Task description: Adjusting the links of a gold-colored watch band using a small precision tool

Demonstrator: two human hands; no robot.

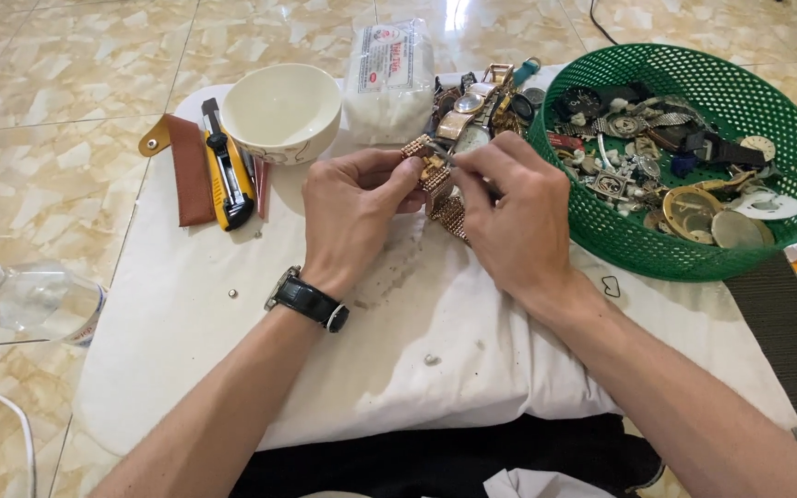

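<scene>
My left hand [354, 205] and my right hand [509, 207] meet over a white cloth [232, 332] and together grip a gold mesh watch band [445, 198]. The left fingers pinch its upper end near the clasp. The right fingers press a thin metal tool against the band; most of that tool is hidden by the fingers. The band's lower end hangs down between the hands. A black wristwatch [308, 300] sits on my left wrist.
A green plastic basket [767, 120] of watch parts stands at the right. Behind the hands lie a pile of watches [477, 106], a white packet [389, 78] and a white bowl [280, 111]. A yellow utility knife [225, 171], brown leather sheath [188, 171] and clear bottle [39, 300] lie left.
</scene>
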